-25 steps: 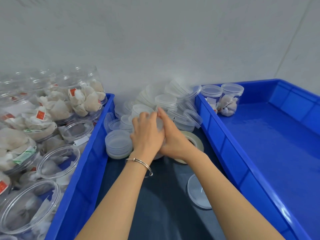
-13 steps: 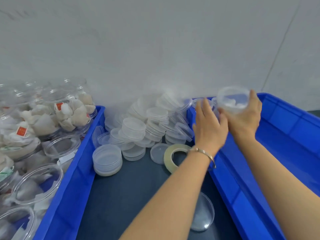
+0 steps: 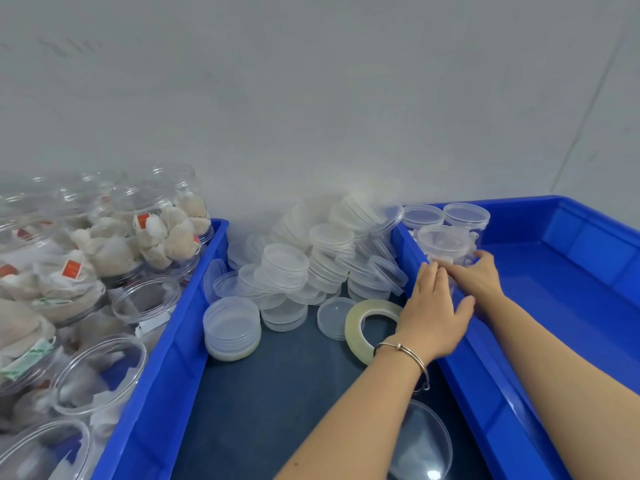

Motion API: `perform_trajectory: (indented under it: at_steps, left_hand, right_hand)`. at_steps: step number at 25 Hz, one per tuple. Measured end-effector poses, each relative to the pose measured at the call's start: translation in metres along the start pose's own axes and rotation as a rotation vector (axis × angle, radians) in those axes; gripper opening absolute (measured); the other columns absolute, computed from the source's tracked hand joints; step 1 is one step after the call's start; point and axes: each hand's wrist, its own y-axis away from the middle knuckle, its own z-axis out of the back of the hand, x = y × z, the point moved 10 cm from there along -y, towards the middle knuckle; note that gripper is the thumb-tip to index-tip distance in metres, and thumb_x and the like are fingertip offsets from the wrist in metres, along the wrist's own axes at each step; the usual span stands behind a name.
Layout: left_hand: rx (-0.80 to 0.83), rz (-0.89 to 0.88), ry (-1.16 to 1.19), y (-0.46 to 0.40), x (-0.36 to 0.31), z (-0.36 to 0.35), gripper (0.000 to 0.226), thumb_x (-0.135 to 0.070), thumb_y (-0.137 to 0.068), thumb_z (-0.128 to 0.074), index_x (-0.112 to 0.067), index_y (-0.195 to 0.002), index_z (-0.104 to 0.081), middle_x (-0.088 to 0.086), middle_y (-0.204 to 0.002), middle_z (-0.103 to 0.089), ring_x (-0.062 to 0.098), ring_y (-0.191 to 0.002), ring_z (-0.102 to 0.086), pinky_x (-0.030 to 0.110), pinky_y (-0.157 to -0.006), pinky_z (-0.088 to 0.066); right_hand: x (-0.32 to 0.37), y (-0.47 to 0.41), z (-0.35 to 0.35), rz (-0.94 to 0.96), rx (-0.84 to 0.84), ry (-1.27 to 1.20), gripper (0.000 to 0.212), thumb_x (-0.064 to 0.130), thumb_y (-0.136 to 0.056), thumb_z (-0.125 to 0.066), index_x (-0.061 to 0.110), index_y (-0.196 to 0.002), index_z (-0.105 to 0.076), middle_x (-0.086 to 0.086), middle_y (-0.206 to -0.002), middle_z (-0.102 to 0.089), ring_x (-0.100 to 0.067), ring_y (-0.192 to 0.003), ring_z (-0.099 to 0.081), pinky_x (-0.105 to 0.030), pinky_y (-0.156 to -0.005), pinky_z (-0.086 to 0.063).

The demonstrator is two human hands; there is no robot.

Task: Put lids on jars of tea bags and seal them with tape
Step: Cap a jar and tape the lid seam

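In the right blue bin point(image 3: 571, 306), a lidded jar point(image 3: 445, 245) is steadied by the left hand point(image 3: 431, 315), fingers spread, and cupped by the right hand point(image 3: 479, 277); light, slippery, best held by the walls.

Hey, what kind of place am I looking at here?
Probably a small packing station for tea: blue bins, one crowded with open jars of tea bags, a heap of clear lids and a tape roll between them.

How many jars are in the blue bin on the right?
3: two lidded jars stand side by side at its back corner; a third sits before them, under the right hand.
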Motion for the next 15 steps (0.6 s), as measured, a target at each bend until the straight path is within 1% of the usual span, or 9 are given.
perform_trajectory:
  at_steps: [2,4,6,7,9,10,11,13,15]
  left_hand:
    - [0.018,-0.028,0.060,0.012,-0.005,0.010,0.053,-0.028,-0.100,-0.046,-0.001,-0.143,-0.030,0.006,-0.154,-0.023,0.021,-0.143,-0.021,0.034,-0.115,-0.023]
    - [-0.081,-0.099,0.110,0.032,-0.013,0.048,0.042,-0.019,-0.097,-0.051,-0.001,-0.135,-0.044,0.011,-0.144,-0.038,0.024,-0.132,-0.038,0.033,-0.110,-0.030]
    - [-0.361,-0.143,0.060,0.064,-0.010,0.115,0.034,-0.009,-0.092,-0.055,-0.004,-0.126,-0.056,0.009,-0.131,-0.051,0.019,-0.120,-0.048,0.030,-0.104,-0.038]
    - [-0.551,-0.149,0.021,0.089,-0.005,0.156,0.030,-0.007,-0.090,-0.055,-0.006,-0.120,-0.060,0.006,-0.122,-0.056,0.016,-0.112,-0.052,0.027,-0.099,-0.041]
    - [-0.935,-0.133,-0.114,0.152,0.005,0.230,0.023,-0.008,-0.087,-0.054,-0.008,-0.109,-0.063,0.002,-0.107,-0.059,0.013,-0.097,-0.054,0.020,-0.087,-0.043]
    - [-1.073,-0.095,-0.195,0.183,0.009,0.257,0.021,-0.007,-0.086,-0.053,-0.008,-0.105,-0.064,0.002,-0.103,-0.059,0.015,-0.094,-0.055,0.021,-0.084,-0.044]
    - [-1.157,-0.034,-0.262,0.207,0.013,0.276,0.020,-0.005,-0.085,-0.054,-0.007,-0.102,-0.064,0.004,-0.102,-0.059,0.019,-0.093,-0.055,0.025,-0.083,-0.045]
    - [-1.197,0.119,-0.376,0.236,0.019,0.292,0.019,-0.002,-0.083,-0.058,-0.006,-0.100,-0.066,0.010,-0.103,-0.059,0.028,-0.097,-0.053,0.031,-0.083,-0.043]
    - [-1.074,0.257,-0.437,0.244,0.030,0.287,0.019,-0.005,-0.084,-0.061,-0.008,-0.101,-0.066,0.010,-0.106,-0.058,0.029,-0.101,-0.051,0.036,-0.082,-0.044]
  right_hand:
    - [-0.002,0.009,0.001,-0.022,-0.018,-0.044,0.080,0.021,-0.078,-0.071,0.018,-0.145,-0.028,-0.014,-0.144,-0.035,-0.031,-0.122,-0.046,-0.039,-0.088,-0.043]
    - [0.029,0.024,0.020,0.136,-0.221,-0.096,0.073,0.012,-0.082,-0.059,0.017,-0.147,-0.026,-0.015,-0.142,-0.033,-0.031,-0.120,-0.046,-0.041,-0.091,-0.044]
    - [0.082,0.053,0.030,0.384,-0.407,-0.128,0.066,0.005,-0.082,-0.051,0.014,-0.144,-0.030,-0.012,-0.132,-0.039,-0.026,-0.115,-0.048,-0.042,-0.093,-0.045]
    - [0.109,0.069,0.021,0.495,-0.406,-0.171,0.064,0.003,-0.082,-0.048,0.014,-0.143,-0.032,-0.008,-0.127,-0.042,-0.021,-0.112,-0.049,-0.039,-0.093,-0.046]
    - [0.150,0.106,-0.024,0.659,-0.262,-0.276,0.062,0.003,-0.080,-0.046,0.014,-0.139,-0.036,-0.004,-0.120,-0.045,-0.014,-0.106,-0.051,-0.032,-0.089,-0.048]
    - [0.163,0.128,-0.055,0.694,-0.155,-0.329,0.062,0.004,-0.078,-0.046,0.014,-0.138,-0.036,-0.004,-0.118,-0.047,-0.014,-0.104,-0.052,-0.028,-0.084,-0.048]
    - [0.171,0.149,-0.089,0.700,-0.033,-0.375,0.062,0.005,-0.078,-0.048,0.015,-0.138,-0.037,-0.005,-0.118,-0.048,-0.014,-0.103,-0.052,-0.023,-0.081,-0.047]
    - [0.173,0.190,-0.159,0.651,0.229,-0.434,0.063,0.003,-0.080,-0.052,0.016,-0.140,-0.035,-0.005,-0.119,-0.048,-0.015,-0.105,-0.052,-0.015,-0.079,-0.046]
    - [0.163,0.225,-0.216,0.566,0.459,-0.445,0.065,0.008,-0.079,-0.055,0.019,-0.140,-0.035,-0.002,-0.120,-0.046,-0.014,-0.106,-0.052,-0.009,-0.077,-0.045]
